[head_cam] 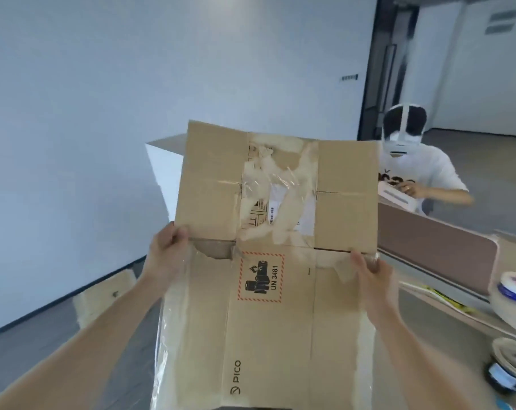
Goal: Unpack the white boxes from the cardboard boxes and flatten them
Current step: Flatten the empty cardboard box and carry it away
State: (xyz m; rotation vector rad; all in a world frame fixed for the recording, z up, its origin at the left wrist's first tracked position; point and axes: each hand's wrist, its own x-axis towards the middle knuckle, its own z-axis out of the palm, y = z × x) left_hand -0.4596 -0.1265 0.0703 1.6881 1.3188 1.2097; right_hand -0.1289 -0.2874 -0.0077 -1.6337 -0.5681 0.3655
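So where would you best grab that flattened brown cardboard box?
The flattened brown cardboard box is wide and thin, so probably its side edges by the flap crease, one hand from each side, as the left hand and right hand hold it.

Ahead on your right, a person (419, 170) in a white shirt sits behind a brown divider panel (437, 247). On the desk (419, 318) at your right rest a white-and-blue tape roll (514, 288) and, nearer you, a stack of tape rolls (508, 368).
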